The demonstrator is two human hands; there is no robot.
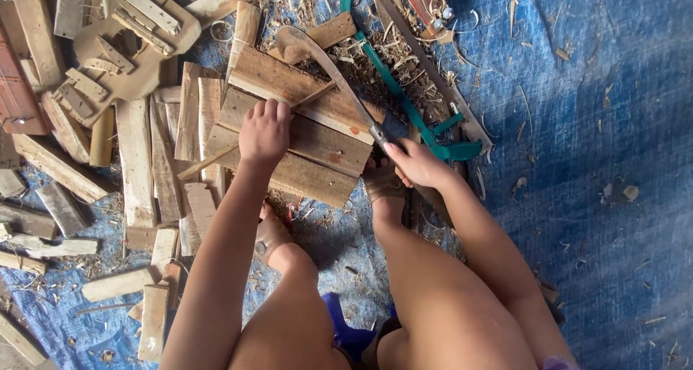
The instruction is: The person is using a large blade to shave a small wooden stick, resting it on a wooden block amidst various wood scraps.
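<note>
Blue tarpaulin [592, 124] strewn with shavings: a curved billhook [328, 63] is gripped by the closed right hand [415, 164], blade lying across 1 plank stack [303, 124] pressed flat by the left hand [264, 130]. Fingers beside the blade could be nicked should it slip.

No packages, labels, signs or screens are to be seen anywhere in the view. Nothing printed or written is shown from twelve o'clock round to six o'clock, nor on the remaining half.
</note>
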